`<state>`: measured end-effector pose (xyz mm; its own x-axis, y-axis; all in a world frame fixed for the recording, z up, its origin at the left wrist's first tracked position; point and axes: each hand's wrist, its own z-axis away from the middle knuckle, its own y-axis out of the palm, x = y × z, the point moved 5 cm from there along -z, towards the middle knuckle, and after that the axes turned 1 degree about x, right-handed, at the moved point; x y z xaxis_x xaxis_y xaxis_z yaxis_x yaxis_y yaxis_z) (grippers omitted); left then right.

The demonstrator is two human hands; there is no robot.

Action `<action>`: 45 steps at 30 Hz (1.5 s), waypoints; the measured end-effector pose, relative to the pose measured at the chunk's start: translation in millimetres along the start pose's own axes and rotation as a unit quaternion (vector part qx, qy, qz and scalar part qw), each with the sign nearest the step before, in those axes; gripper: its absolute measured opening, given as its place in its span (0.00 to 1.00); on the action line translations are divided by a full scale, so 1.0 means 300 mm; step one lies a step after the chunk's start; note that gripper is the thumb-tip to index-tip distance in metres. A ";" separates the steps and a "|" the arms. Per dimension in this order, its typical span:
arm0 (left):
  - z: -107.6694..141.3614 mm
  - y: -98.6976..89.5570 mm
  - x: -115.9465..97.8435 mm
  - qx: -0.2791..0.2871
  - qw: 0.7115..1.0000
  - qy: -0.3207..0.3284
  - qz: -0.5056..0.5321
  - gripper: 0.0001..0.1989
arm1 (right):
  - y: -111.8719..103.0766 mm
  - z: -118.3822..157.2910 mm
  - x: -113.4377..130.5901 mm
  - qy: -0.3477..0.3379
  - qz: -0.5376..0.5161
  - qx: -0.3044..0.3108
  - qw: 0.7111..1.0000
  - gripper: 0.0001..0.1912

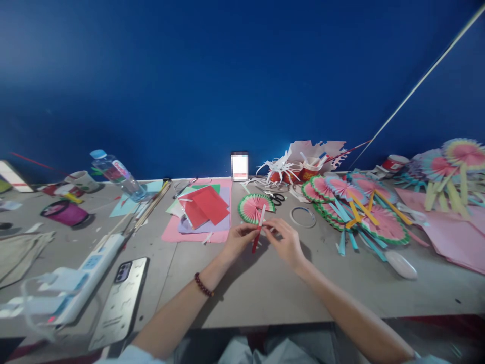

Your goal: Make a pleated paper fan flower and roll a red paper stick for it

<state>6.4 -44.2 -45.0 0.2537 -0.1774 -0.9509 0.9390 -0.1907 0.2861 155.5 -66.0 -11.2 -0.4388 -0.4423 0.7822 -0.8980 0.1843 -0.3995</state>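
Observation:
Both hands meet at a narrow red-and-white strip [256, 244], probably paper, held slanting over the table. It shows white at the top and red below. My left hand [242, 240] pinches it near the middle between thumb and fingers. From the other side, my right hand [285, 241] has its fingertips closed at the strip's edge. Just beyond the hands lies a round pleated paper fan [252, 208], pink with a green rim, partly covered by the strip. Black-handled scissors [279, 198] rest behind it, and a roll of clear tape [302, 217] is to the right.
Left of centre, red paper sheets [206, 205] lie on pink and purple ones. A phone [121, 298], power strip [89, 278] and tilted water bottle [119, 174] occupy the left side. Several finished paper fans [390, 225] and a white oval object [401, 265] are at right. A blue wall [242, 76] stands behind.

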 end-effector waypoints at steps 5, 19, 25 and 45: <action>-0.001 0.003 -0.009 -0.010 0.997 0.049 -0.064 0.17 | -0.006 -0.001 -0.002 -0.059 0.067 -0.002 0.996 0.11; 0.020 0.011 -0.030 -0.019 0.973 0.137 -0.185 0.09 | 0.028 0.001 -0.042 -0.074 0.089 0.101 0.988 0.14; 0.034 0.024 -0.052 0.003 0.957 0.178 -0.230 0.08 | 0.016 -0.002 -0.029 -0.106 0.112 0.111 0.982 0.14; 0.004 0.006 0.003 -0.018 0.990 0.085 -0.107 0.16 | -0.044 -0.041 -0.136 0.236 -0.259 -0.083 0.933 0.19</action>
<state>8.1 -45.7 -45.1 0.0796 0.0298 -0.9964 0.9825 -0.1712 0.0734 184.8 -39.7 -32.0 0.1258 -0.0820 0.9887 -0.9688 0.2043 0.1403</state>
